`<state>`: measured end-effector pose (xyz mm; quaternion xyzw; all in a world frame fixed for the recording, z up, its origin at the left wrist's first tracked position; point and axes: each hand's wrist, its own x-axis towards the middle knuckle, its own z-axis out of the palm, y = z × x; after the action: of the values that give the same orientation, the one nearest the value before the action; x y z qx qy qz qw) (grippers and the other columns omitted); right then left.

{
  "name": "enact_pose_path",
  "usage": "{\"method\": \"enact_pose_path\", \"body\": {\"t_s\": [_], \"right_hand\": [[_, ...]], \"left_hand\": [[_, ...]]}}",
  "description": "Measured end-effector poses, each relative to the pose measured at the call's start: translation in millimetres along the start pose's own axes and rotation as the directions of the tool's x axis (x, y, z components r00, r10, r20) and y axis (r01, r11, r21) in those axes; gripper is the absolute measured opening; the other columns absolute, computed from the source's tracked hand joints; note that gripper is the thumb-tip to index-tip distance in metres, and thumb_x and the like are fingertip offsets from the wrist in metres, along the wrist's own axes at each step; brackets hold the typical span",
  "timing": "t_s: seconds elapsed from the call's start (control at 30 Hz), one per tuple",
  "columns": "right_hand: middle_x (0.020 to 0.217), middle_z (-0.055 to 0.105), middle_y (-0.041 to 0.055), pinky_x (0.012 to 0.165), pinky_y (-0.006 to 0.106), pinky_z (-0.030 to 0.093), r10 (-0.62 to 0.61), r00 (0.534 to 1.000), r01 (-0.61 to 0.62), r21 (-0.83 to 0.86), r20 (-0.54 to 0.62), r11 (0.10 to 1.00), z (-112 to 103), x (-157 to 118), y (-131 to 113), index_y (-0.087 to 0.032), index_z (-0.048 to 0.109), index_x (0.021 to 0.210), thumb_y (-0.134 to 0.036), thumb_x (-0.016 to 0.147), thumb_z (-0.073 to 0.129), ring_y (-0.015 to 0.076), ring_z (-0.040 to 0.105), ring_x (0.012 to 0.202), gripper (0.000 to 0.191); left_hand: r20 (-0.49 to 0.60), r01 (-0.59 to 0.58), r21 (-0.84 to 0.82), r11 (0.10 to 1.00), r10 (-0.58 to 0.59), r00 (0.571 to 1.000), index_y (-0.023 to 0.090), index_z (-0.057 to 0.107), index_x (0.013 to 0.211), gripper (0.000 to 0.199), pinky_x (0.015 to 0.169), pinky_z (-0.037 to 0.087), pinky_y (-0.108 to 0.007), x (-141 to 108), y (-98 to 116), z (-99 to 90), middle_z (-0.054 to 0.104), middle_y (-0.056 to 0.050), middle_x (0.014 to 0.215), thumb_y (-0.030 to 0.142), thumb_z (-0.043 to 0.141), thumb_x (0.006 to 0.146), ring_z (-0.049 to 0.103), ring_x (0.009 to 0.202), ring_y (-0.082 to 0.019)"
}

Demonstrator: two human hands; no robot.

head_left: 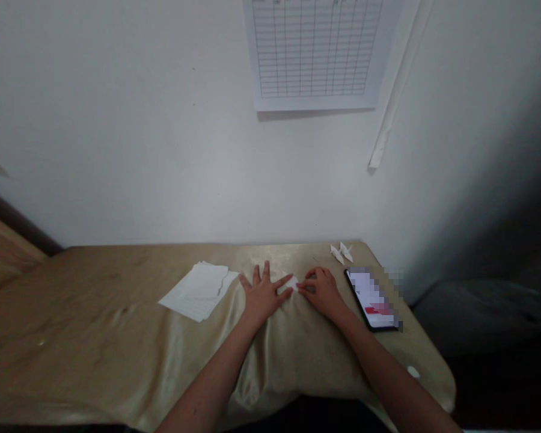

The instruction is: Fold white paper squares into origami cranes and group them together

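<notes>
Remotely I see: left hand (pixel 260 297) splayed wide, thumb and index at a small white paper piece (pixel 292 281) on gold cloth (pixel 94 337), likely steadying it | right hand (pixel 323 293) fingertips at its opposite edge; pinching or pressing, I can't tell | smartphone (pixel 365 300) face-up alongside, presumably for viewing

One head-worn camera looks forward and down from fairly near — left hand (pixel 260 296), right hand (pixel 323 293) and table (pixel 94 337) below, wall (pixel 139 150) ahead.
</notes>
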<state>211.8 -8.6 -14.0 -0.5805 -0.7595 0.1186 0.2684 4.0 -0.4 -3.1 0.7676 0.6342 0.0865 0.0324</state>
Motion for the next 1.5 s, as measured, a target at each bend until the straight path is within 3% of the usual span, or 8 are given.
{"method": "enact_pose_path", "body": {"t_s": [0.53,0.67,0.83,0.97,1.13,1.5], "right_hand": [[0.114,0.064,0.0074,0.108,0.044,0.037,0.006,1.0,-0.006,-0.023,0.002,1.0,-0.8,0.3,-1.4,-0.033,0.081,0.097,-0.036,0.087,0.073,0.0258,0.051,0.116,0.012],[0.114,0.064,0.0074,0.109,0.044,0.036,0.013,1.0,-0.013,-0.002,0.002,1.0,-1.7,-0.7,-2.3,-0.033,0.081,0.096,-0.037,0.088,0.072,0.0258,0.051,0.116,0.012],[0.115,0.063,0.0075,0.109,0.044,0.036,0.009,1.0,-0.009,0.015,0.004,1.0,-2.5,-1.8,-1.2,-0.033,0.08,0.099,-0.036,0.088,0.073,0.0254,0.052,0.117,0.014],[0.116,0.063,0.007,0.109,0.043,0.036,-0.004,1.0,0.004,0.021,0.011,1.0,-1.3,-1.2,2.7,-0.034,0.08,0.102,-0.035,0.089,0.072,0.025,0.052,0.118,0.015],[0.116,0.064,0.0065,0.108,0.043,0.036,0.003,1.0,-0.004,0.022,0.009,1.0,1.1,0.0,5.4,-0.034,0.079,0.102,-0.033,0.088,0.072,0.025,0.052,0.119,0.016],[0.116,0.064,0.0066,0.109,0.044,0.035,0.007,1.0,-0.008,0.019,0.025,1.0,-0.4,0.7,3.8,-0.033,0.08,0.1,-0.035,0.089,0.071,0.0247,0.051,0.118,0.014]], "left_hand": [[-0.031,0.08,0.028,0.996,-0.079,0.996,0.053,0.046,0.144,0.074,0.108,-0.002,-0.083,3.8,-3.9,-5.4,0.021,-0.005,0.17,0.085,0.047,0.078,0.014,0.153,-0.049],[-0.039,0.072,0.04,0.997,-0.071,0.997,0.051,0.04,0.149,0.078,0.107,0.0,-0.085,2.6,-4.6,-0.6,0.017,-0.008,0.17,0.086,0.045,0.08,0.015,0.153,-0.048],[-0.058,0.056,0.055,0.997,-0.053,0.997,0.04,0.021,0.159,0.09,0.109,0.007,-0.083,1.0,-5.6,-0.2,0.016,-0.016,0.169,0.081,0.046,0.083,0.018,0.153,-0.045],[-0.04,-0.049,0.015,0.999,0.049,0.998,0.051,0.025,0.155,0.076,0.11,0.012,-0.081,-2.1,-4.3,-4.1,0.012,-0.007,0.171,0.072,0.052,0.087,0.017,0.153,-0.045],[-0.024,-0.196,-0.014,0.98,0.196,0.98,0.061,0.044,0.141,0.049,0.112,0.005,-0.08,-6.4,-1.0,-2.9,0.015,0.003,0.171,0.066,0.05,0.093,0.017,0.154,-0.043],[0.002,-0.108,-0.029,0.994,0.108,0.994,0.062,0.047,0.138,0.046,0.112,0.002,-0.081,-3.1,3.6,-1.4,0.02,0.005,0.17,0.069,0.044,0.093,0.015,0.154,-0.045]]}}
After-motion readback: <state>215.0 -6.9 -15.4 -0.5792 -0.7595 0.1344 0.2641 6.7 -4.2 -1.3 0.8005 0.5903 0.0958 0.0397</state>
